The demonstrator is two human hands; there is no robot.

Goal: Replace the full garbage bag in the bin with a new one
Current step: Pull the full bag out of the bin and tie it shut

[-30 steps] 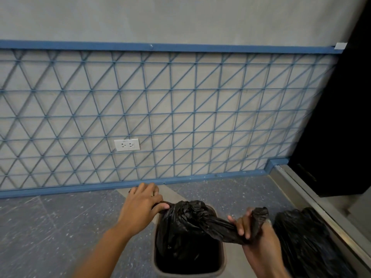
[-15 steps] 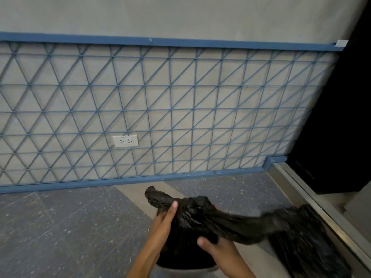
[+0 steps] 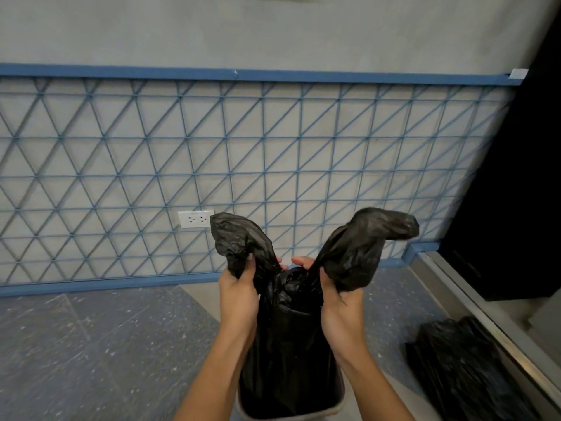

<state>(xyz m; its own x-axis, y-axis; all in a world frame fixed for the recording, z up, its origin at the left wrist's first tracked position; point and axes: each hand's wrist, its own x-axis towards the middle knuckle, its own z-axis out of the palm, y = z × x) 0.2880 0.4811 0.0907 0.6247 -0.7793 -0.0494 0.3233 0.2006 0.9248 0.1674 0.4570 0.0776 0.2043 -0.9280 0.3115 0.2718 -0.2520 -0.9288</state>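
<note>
My left hand (image 3: 239,294) and right hand (image 3: 340,296) each clench 1 gathered ear of the black garbage bag (image 3: 285,344), which stands in the grey bin (image 3: 337,410) on the near floor, its neck bunched between my fists. The film looks thin, soft and slippery, so I judge it could tear if loaded. Holding low on both ears, close to the knot, seems safest. Another black bag (image 3: 464,369) lies to the right.

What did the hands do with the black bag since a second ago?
Both hands came together over the bin. The left hand and right hand each now grip one flap of the black bag, lifted upward like ears. The bag stayed in the bin; the other black bag stayed on the floor.
</note>
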